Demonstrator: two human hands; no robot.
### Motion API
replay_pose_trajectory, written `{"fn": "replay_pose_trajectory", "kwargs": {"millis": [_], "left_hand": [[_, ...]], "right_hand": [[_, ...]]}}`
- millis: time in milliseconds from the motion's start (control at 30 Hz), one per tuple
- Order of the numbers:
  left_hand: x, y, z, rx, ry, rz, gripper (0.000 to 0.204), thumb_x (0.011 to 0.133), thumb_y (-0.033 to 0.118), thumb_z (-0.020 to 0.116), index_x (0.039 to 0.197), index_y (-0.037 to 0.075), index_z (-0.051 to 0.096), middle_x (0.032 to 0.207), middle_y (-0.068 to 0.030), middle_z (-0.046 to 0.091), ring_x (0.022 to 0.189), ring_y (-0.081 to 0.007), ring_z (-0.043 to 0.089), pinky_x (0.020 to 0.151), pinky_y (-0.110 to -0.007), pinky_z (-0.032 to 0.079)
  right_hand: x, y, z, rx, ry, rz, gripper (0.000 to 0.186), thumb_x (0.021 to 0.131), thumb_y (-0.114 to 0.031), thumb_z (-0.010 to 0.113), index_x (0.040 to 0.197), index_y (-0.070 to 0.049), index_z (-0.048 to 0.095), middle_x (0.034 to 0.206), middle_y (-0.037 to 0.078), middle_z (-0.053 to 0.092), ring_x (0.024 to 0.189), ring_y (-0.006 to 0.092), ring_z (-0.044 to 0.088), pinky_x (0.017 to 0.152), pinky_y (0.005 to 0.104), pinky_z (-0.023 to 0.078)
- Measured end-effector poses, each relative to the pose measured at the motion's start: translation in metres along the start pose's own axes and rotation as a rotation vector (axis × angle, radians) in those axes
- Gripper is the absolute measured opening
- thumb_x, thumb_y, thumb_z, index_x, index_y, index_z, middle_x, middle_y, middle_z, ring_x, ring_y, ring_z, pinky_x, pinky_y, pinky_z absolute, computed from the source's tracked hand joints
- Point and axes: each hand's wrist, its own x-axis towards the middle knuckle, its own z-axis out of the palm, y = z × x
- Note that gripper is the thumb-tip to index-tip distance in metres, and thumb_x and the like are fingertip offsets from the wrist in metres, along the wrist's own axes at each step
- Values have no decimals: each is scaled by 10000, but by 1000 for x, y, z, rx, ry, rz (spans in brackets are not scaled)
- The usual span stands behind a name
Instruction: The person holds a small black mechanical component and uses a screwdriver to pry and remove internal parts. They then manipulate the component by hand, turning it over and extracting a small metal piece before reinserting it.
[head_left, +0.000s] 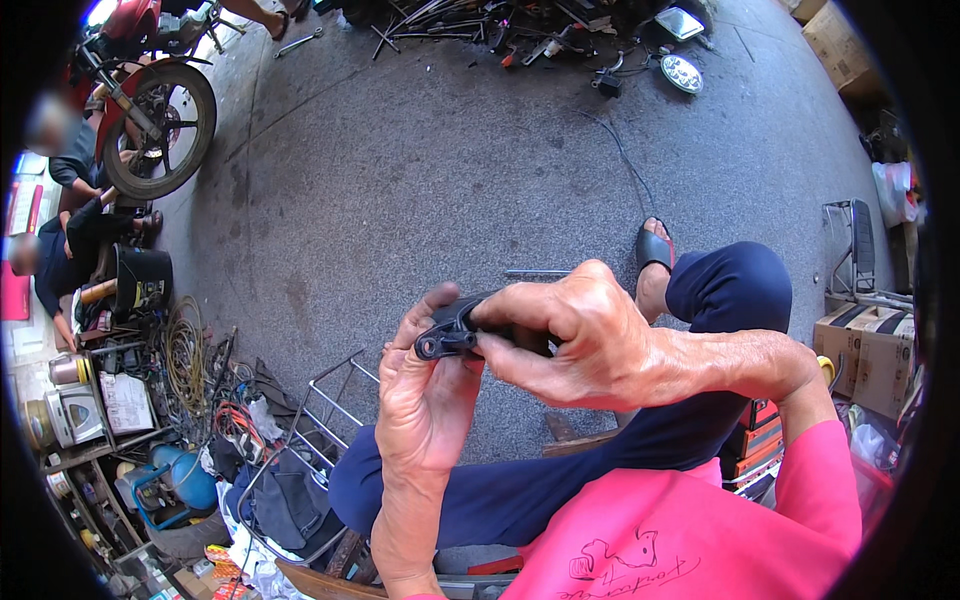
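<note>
In front of my chest, both hands hold a small black part [450, 338] with a round, eyelet-like lug at its near end. My left hand [425, 405] is upright, its fingers and thumb closed round the part's left side. From the right, my right hand [590, 345] pinches the part's other end between thumb and forefinger. Much of the part is hidden by my fingers, so its exact kind cannot be told. A thin metal rod [537, 272] lies on the floor just beyond my hands.
A motorcycle's front wheel [160, 130] stands at far left, with two people beside it. Scrap parts [510, 25] are heaped at the far side, near a round lamp [682, 74]. Cables [185, 350] and a metal frame [335, 395] lie left; cardboard boxes [880, 360] stand right.
</note>
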Motion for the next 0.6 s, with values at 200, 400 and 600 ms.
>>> {"fn": "replay_pose_trajectory", "kwargs": {"millis": [200,400,600], "left_hand": [[0,-1,-5,34,59,16,390,862,209,613,1170,-9,514,1034,-82,607,967,-158,577,884,-314,451],[-3,0,-12,-91,16,-53,259,931,241,503,1085,48,580,1090,-64,612,1045,-189,562,957,-372,421],[-8,1,-4,-102,208,-54,324,923,312,502,1087,39,562,1070,-126,614,1031,-238,582,948,-446,441]], "right_hand": [[-2,1,7,22,19,92,94,764,-58,630,824,13,622,527,75,575,445,129,579,408,265,438],[9,-10,-6,423,-96,497,149,825,-111,611,810,37,623,562,26,592,449,48,524,393,199,390],[19,-16,-20,868,-169,784,188,844,-177,632,836,11,641,551,9,548,420,41,469,371,191,328]]}}
